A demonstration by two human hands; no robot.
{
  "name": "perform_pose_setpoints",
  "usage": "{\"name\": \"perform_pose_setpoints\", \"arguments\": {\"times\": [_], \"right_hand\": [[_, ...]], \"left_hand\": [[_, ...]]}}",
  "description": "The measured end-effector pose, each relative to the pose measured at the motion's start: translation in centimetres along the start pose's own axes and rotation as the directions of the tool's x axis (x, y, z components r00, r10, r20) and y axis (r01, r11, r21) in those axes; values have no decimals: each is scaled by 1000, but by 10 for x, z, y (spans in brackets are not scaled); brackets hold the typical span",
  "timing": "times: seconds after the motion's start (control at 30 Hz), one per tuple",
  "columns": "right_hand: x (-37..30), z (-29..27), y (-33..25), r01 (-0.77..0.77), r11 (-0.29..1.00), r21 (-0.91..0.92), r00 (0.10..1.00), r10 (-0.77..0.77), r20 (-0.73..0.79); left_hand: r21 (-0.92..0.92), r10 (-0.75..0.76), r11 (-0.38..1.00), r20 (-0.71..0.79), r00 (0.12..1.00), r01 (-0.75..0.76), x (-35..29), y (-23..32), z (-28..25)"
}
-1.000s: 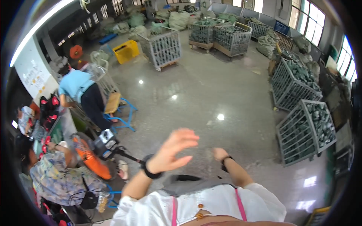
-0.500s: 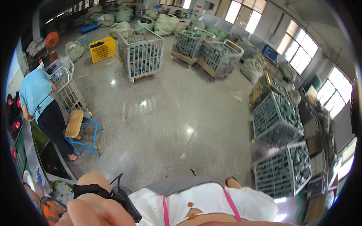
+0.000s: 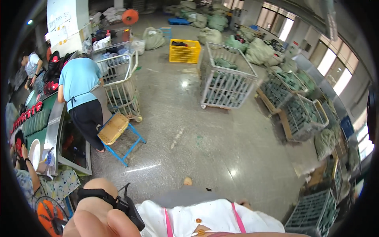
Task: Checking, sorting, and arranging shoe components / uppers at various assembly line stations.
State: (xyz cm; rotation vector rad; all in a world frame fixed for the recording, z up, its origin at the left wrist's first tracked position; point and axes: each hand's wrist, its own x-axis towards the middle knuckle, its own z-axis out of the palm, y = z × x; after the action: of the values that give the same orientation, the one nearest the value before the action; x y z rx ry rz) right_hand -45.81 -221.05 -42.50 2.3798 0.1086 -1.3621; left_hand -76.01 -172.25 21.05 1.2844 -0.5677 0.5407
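Note:
My left hand (image 3: 98, 226) is raised close at the lower left, cut off by the bottom edge. Only rounded parts of it show; its fingertips, and anything in them, are hidden. Around the wrist is a black strap (image 3: 96, 193) carrying a small black device (image 3: 130, 211) with a short cable. Nothing in view is touched by the visible part of this hand. My right hand is out of view. Below me are my white top (image 3: 181, 213) with pink straps and one foot (image 3: 187, 181) on the floor.
A person in blue (image 3: 81, 79) bends over a workbench (image 3: 53, 126) at left, beside a cart (image 3: 122, 91) and a yellow-topped stool (image 3: 113, 128). Another worker (image 3: 29, 181) sits near an orange fan (image 3: 49, 215). Caged trolleys (image 3: 229, 87), a yellow crate (image 3: 184, 51) and sacks (image 3: 258, 53) stand beyond.
My view has swung left, so the workbench, stool and trolleys lie further right in the picture. The seated worker shows more fully. My left hand stays raised, and a foot has come forward.

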Motion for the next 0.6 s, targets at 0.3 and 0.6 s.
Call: {"name": "perform_pose_setpoints", "arguments": {"times": [0.3,0.6], "right_hand": [[8,-500,-258,633,773,-40,538,-476,-695],[-72,-652,-442,878,252,-407,25,-873,-486]], "left_hand": [[283,4,957,-211,977,58,148,-85,-84],[635,-145,773,150,978,17,232,-336,-378]]}}
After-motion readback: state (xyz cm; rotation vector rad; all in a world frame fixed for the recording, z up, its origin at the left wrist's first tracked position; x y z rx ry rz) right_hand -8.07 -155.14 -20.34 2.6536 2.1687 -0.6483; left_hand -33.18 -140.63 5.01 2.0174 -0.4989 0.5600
